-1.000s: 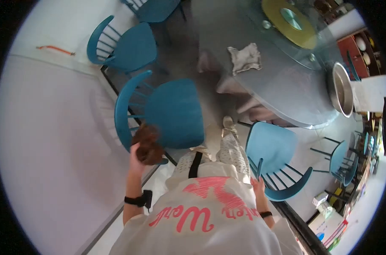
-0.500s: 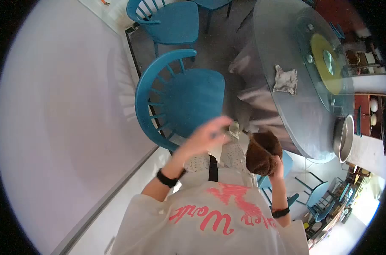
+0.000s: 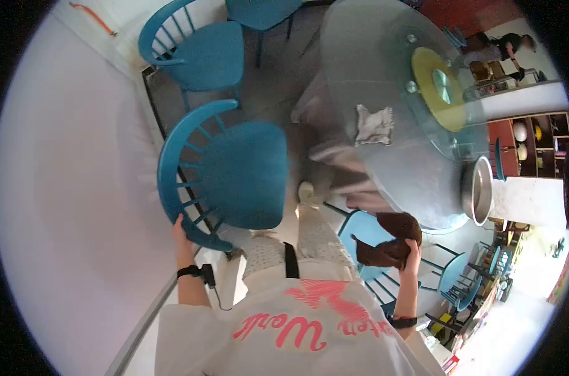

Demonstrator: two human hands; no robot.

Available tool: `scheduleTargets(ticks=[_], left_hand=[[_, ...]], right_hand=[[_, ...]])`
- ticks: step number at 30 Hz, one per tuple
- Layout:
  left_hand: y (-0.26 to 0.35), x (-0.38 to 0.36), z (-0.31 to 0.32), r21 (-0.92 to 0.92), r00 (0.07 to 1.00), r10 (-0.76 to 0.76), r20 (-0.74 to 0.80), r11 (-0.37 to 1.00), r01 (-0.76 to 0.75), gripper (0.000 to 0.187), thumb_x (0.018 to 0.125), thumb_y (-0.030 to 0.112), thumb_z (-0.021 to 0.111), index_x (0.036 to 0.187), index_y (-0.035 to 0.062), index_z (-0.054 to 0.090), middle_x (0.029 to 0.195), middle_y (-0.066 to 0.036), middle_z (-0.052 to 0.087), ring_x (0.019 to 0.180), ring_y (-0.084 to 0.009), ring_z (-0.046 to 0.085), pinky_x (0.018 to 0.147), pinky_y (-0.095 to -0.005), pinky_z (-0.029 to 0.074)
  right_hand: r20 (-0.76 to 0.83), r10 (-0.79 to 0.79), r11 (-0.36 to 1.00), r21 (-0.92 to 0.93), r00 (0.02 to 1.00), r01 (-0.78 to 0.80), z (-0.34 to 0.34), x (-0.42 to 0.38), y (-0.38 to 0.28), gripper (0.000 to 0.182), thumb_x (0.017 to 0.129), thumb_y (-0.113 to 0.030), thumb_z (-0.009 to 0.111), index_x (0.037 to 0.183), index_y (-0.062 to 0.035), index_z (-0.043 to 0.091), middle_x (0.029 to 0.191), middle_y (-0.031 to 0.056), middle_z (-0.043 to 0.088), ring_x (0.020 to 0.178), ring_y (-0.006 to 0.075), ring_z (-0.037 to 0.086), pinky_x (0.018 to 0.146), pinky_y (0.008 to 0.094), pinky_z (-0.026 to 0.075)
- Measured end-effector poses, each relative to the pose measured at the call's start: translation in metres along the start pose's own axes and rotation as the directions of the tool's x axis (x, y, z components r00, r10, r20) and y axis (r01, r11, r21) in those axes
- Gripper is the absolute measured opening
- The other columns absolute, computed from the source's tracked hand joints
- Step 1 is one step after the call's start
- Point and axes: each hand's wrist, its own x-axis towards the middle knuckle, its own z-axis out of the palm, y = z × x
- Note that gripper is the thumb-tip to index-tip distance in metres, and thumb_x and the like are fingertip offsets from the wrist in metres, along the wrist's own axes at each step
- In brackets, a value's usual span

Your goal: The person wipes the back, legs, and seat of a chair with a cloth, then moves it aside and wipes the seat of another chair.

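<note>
My left hand (image 3: pixel 182 234) is closed on the curved back rail of a blue wooden chair (image 3: pixel 243 175). This chair has thin spindles and a broad seat. On the other side of my body, my right hand (image 3: pixel 411 255) grips a brown cloth (image 3: pixel 391 241), which hangs folded and loose from the fingers. Beyond that cloth stands a round table with a glass top (image 3: pixel 350 69). A crumpled light-grey cloth (image 3: pixel 374 126) lies on the glass near its edge.
A yellow-ringed turntable (image 3: pixel 422 75) sits on the table, and a metal basin (image 3: pixel 482 191) is at its rim. More blue chairs (image 3: pixel 212 56) stand ahead and one (image 3: pixel 366 230) at the right. A white wall (image 3: pixel 77 188) runs along the left. A person (image 3: pixel 513 47) is far off.
My left hand has moved left and down onto the chair's back rail. The brown cloth now hangs more spread out in my right hand. The view has shifted right.
</note>
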Motion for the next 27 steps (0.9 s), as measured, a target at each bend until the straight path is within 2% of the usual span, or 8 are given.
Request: scheduleTargets(ticks=[5,7,10,14,15,20,24,27], left_hand=[[-0.010,-0.004,-0.015,-0.020,0.999,0.016,-0.043,1.000,-0.017,0.041,0.083,0.027,0.062,0.112,0.0007,0.052,0.097,-0.010,0.057,0.085,-0.0286,0.056,0.071,-0.0462,0.047],[-0.021,-0.021,-0.008,-0.039,0.998,-0.028,-0.057,0.999,0.026,0.040,0.083,0.027,0.062,0.111,0.0009,0.052,0.097,-0.010,0.058,0.084,-0.0296,0.057,0.072,-0.0460,0.049],[-0.027,-0.047,0.012,-0.071,0.990,-0.074,-0.119,0.995,0.066,0.038,0.083,0.026,0.062,0.112,0.0022,0.052,0.096,-0.010,0.059,0.082,-0.0301,0.058,0.074,-0.0435,0.051],[-0.037,-0.059,0.018,0.126,0.900,0.095,-0.425,0.991,-0.045,0.026,0.083,0.020,0.059,0.105,0.0066,0.054,0.088,-0.007,0.059,0.076,-0.0246,0.059,0.063,-0.0399,0.050],[-0.037,-0.065,0.018,0.215,0.907,0.147,-0.394,0.974,-0.064,0.036,0.080,0.019,0.061,0.112,0.0033,0.051,0.094,-0.009,0.059,0.082,-0.0244,0.059,0.069,-0.0375,0.050],[-0.045,-0.092,0.029,0.376,0.872,0.294,-0.390,0.916,-0.141,0.067,0.074,0.013,0.066,0.130,-0.0026,0.034,0.102,-0.013,0.058,0.091,-0.0197,0.056,0.079,-0.0293,0.045],[-0.048,-0.077,0.026,0.594,0.818,0.406,-0.408,0.798,-0.100,0.070,0.071,0.013,0.069,0.129,-0.0052,0.033,0.110,-0.019,0.057,0.098,-0.0263,0.057,0.083,-0.0329,0.046],[-0.031,-0.054,0.026,0.748,0.724,0.612,-0.318,0.631,-0.205,0.069,0.068,0.014,0.070,0.126,-0.0055,0.037,0.112,-0.022,0.055,0.102,-0.0308,0.056,0.087,-0.0362,0.044]], right_hand=[[0.121,-0.154,0.957,-0.229,0.981,0.178,0.040,0.064,-0.057,0.036,0.075,-0.014,0.058,0.107,0.0011,0.055,0.095,0.0096,0.060,0.082,0.0210,0.059,0.072,0.0330,0.050],[0.188,-0.198,0.792,-0.548,0.962,0.270,0.055,0.095,-0.085,0.036,0.073,-0.014,0.060,0.104,0.0031,0.057,0.093,0.0093,0.061,0.082,0.0192,0.058,0.073,0.0317,0.047],[0.377,-0.219,0.642,-0.638,0.900,0.424,0.065,0.156,-0.100,0.035,0.075,-0.014,0.059,0.104,0.0043,0.058,0.094,0.0118,0.063,0.085,0.0184,0.059,0.079,0.0322,0.046],[0.475,-0.217,0.238,-0.821,0.853,0.519,0.064,0.232,-0.084,0.062,0.074,-0.024,0.065,0.126,0.0000,0.043,0.105,0.0190,0.062,0.093,0.0337,0.060,0.084,0.0385,0.047],[0.457,-0.033,0.232,-0.862,0.889,0.452,0.069,0.238,-0.090,0.077,0.074,-0.028,0.067,0.137,-0.0051,0.028,0.121,0.0211,0.052,0.107,0.0380,0.052,0.093,0.0427,0.041],[0.646,-0.145,-0.044,-0.761,0.750,0.647,0.098,0.249,-0.088,0.073,0.078,-0.025,0.063,0.139,-0.0098,0.026,0.140,0.0203,0.027,0.128,0.0396,0.025,0.105,0.0465,0.025],[0.841,-0.246,-0.056,-0.510,0.483,0.859,0.144,0.211,-0.086,0.052,0.080,-0.015,0.059,0.128,-0.0055,0.042,0.134,0.0196,0.038,0.122,0.0396,0.034,0.102,0.0456,0.030],[0.931,-0.068,0.072,-0.355,0.360,0.932,0.181,0.169,-0.055,0.035,0.080,-0.014,0.060,0.113,-0.0032,0.054,0.111,0.0182,0.057,0.104,0.0331,0.054,0.090,0.0379,0.043]])
